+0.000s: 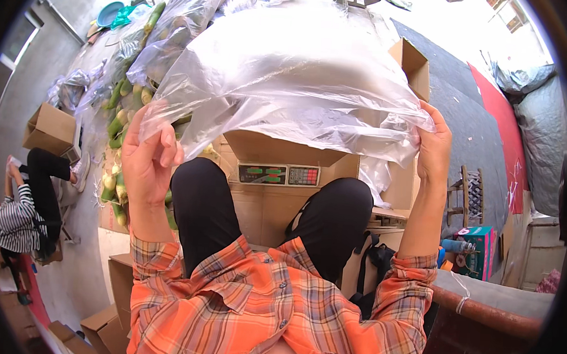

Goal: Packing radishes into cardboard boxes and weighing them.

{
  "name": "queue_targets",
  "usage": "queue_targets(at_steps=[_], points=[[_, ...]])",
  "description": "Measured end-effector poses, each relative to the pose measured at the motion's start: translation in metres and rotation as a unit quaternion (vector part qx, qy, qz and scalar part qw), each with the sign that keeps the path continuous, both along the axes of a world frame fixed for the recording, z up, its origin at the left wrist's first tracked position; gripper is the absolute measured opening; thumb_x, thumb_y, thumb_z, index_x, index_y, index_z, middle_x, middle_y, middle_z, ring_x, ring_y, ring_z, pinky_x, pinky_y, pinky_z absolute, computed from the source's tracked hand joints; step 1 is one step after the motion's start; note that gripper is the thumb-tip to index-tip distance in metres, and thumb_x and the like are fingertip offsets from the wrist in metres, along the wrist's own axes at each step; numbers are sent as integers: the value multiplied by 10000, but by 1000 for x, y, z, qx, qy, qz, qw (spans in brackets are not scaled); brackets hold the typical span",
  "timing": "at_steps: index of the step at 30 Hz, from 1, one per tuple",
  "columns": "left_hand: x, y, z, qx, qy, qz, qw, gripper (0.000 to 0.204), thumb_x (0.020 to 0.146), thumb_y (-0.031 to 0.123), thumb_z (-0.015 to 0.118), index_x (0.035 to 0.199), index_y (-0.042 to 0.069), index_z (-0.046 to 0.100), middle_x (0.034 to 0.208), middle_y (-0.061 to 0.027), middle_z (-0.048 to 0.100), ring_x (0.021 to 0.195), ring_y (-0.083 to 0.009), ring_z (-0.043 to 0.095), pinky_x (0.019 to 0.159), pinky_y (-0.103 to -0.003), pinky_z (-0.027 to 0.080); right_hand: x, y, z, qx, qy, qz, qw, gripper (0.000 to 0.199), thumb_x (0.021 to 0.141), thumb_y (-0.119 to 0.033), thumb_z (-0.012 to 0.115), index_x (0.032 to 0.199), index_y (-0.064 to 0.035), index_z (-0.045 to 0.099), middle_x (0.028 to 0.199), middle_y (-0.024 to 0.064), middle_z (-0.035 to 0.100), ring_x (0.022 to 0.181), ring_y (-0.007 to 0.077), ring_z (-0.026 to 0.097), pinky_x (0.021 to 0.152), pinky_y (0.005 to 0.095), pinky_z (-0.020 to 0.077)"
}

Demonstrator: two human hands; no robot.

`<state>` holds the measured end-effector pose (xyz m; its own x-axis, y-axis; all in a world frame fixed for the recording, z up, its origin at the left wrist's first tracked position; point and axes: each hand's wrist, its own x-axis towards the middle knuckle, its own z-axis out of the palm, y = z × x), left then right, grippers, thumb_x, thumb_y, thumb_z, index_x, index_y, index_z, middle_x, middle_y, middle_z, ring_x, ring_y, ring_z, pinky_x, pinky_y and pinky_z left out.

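Observation:
A large sheet of clear plastic film, perhaps a bag [300, 101], is stretched out in front of me above my knees. My left hand [151, 147] holds its left edge, fingers curled, with the film lying over the fingertips. At the opposite edge my right hand [434, 143] pinches the film between thumb and fingers. Beneath the film stands an open cardboard box [285, 148]. Between my knees sits a digital scale panel [278, 175] with green displays and red and grey keys. The film partly hides what lies behind it.
Long green-and-pale stalk vegetables [116, 126] lie at the left, some under plastic. Another person in a striped top [18, 224] sits at far left near a cardboard box [50, 129]. A small wooden stool [467, 196] and a teal box [478, 251] stand at right.

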<state>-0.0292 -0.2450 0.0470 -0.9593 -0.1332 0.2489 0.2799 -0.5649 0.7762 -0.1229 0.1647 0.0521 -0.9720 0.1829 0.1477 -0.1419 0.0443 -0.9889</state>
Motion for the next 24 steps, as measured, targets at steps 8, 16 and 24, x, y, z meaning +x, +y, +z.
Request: queue_targets(at_steps=[8,16,24], points=[[-11,-12,25,-82,-77,-41,993,408,919,107,408,1318,29,375,922,-178,605,389,-58,375,317,-150,246,-33,-12,19,312,-8,-42,949,226,832,-166,549,969,4,606,775,75,633,724,108,556,659,254,428],[-13,-6,24,56,-165,-195,965,496,980,288,251,1381,1,195,1394,-295,223,691,-248,664,263,-156,343,-69,2,19,401,-70,65,911,225,807,-188,549,869,19,613,658,98,581,608,162,532,602,295,426],[-68,-4,29,-175,-177,-88,965,591,915,288,491,1368,22,221,1234,-226,462,618,-172,638,280,-164,347,-128,-1,-2,488,-131,152,850,181,796,-130,551,823,40,608,642,15,552,594,85,489,570,253,405]])
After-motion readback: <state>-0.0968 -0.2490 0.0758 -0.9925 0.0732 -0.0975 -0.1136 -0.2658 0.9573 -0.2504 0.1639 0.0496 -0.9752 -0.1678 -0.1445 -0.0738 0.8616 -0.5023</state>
